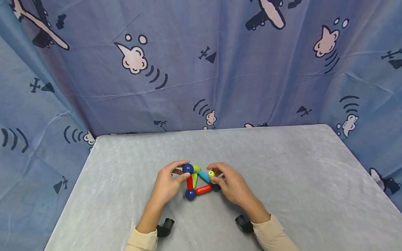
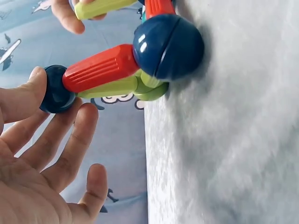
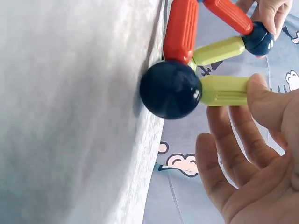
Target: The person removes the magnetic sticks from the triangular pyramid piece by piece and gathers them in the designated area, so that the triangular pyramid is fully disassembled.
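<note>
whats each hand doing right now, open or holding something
Left hand: closed, holding a blue ball atop a red stick.
Right hand: closed, holding a yellow-green stick joined to another blue ball.

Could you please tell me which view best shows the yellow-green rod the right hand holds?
The right wrist view: the yellow-green rod looks large and ridged, though the right hand covers one end. The head view shows it small; the left wrist view shows it cropped at the top.

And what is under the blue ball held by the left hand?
A red rod and a lime-green rod join the blue ball from below; their touching ends are covered.
</note>
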The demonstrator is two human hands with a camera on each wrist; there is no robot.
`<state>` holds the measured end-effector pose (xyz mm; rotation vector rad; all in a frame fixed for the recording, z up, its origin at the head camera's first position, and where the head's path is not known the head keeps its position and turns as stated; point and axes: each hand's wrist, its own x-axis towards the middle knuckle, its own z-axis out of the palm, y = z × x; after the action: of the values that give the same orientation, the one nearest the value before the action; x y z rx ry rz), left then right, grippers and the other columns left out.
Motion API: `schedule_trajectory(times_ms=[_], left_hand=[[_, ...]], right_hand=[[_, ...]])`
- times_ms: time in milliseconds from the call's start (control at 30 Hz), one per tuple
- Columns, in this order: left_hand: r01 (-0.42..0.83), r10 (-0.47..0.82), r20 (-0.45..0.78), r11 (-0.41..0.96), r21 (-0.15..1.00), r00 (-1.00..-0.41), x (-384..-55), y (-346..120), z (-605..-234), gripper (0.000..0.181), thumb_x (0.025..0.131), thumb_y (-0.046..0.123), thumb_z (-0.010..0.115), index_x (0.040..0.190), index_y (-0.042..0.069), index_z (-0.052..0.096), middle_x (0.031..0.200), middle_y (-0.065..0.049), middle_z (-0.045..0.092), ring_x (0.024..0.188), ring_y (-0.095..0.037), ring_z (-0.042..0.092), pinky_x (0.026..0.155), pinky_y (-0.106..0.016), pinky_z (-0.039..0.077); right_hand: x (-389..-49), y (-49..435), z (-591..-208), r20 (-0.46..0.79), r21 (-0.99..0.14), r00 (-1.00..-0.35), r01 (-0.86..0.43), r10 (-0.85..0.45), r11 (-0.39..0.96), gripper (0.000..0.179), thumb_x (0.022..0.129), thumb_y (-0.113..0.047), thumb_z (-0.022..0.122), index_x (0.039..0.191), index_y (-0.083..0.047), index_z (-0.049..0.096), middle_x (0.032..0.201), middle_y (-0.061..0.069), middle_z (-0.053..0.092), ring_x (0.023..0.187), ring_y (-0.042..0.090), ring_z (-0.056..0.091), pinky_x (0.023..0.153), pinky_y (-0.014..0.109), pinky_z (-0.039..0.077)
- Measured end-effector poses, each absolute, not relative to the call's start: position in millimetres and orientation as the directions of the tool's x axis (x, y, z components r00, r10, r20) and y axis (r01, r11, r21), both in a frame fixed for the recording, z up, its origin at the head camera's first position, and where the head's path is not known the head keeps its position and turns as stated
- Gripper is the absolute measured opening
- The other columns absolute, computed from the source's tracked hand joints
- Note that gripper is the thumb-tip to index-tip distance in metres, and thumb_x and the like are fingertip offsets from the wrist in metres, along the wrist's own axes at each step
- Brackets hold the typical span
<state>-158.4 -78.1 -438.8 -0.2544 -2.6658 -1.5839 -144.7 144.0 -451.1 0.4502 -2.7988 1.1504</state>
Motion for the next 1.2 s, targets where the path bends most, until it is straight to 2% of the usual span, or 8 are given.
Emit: schedule_trajectory(times_ms=[267,433,700,1067,1200], left_hand=[[0.136,0.116,0.088,0.52,0.843,-0.989,-157.8,-91.0,-438.9,0.036,0.088,0.013,0.076,0.123,0.014,0.069,0.109,-0.005,0.074,0.098,-0.022,0.068,0.093,-0.048,0.05],[0.128,0.122,0.071,0.56,0.818,-0.99,-160.2,-100.0,-440.3,0.037,0.088,0.016,0.076,0.124,0.013,0.069,0.113,-0.005,0.073,0.099,-0.021,0.067,0.089,-0.046,0.052],[0.103,0.107,0.046,0.618,0.779,-0.993,-159.8,-115.0,-446.6,0.034,0.087,0.016,0.076,0.121,0.013,0.07,0.114,-0.007,0.073,0.095,-0.02,0.068,0.073,-0.032,0.051],[0.086,0.149,-0.027,0.698,0.711,-0.988,-163.5,-122.2,-456.8,0.033,0.086,0.016,0.078,0.118,0.012,0.07,0.112,-0.007,0.073,0.092,-0.019,0.07,0.078,-0.037,0.055],[0.09,0.169,-0.052,0.731,0.677,-0.984,-164.4,-120.5,-462.0,0.031,0.084,0.016,0.08,0.113,0.011,0.073,0.1,-0.005,0.075,0.081,-0.012,0.067,0.072,-0.032,0.053]], right_hand=[[-142.7,157.4,-447.1,0.214,-0.621,-0.94,-0.342,-0.267,0.705,0.025,0.091,-0.015,0.071,0.115,-0.018,0.065,0.108,-0.003,0.067,0.1,0.016,0.064,0.086,0.039,0.053],[-142.1,173.4,-445.8,0.222,-0.583,-0.939,-0.344,-0.263,0.736,0.025,0.09,-0.015,0.073,0.114,-0.016,0.064,0.108,-0.003,0.067,0.1,0.017,0.064,0.085,0.04,0.053],[-141.3,201.7,-449.3,0.197,-0.497,-0.939,-0.345,-0.283,0.796,0.025,0.087,-0.016,0.077,0.109,-0.016,0.066,0.105,-0.003,0.067,0.097,0.017,0.065,0.083,0.041,0.053],[-155.1,226.7,-450.6,0.08,-0.374,-0.915,-0.395,-0.395,0.839,0.019,0.085,-0.019,0.079,0.1,-0.018,0.068,0.095,-0.004,0.07,0.089,0.015,0.066,0.078,0.036,0.054],[-160.6,231.1,-450.5,0.029,-0.347,-0.901,-0.416,-0.434,0.841,0.016,0.084,-0.021,0.08,0.095,-0.02,0.068,0.09,-0.008,0.069,0.084,0.01,0.065,0.077,0.033,0.053]])
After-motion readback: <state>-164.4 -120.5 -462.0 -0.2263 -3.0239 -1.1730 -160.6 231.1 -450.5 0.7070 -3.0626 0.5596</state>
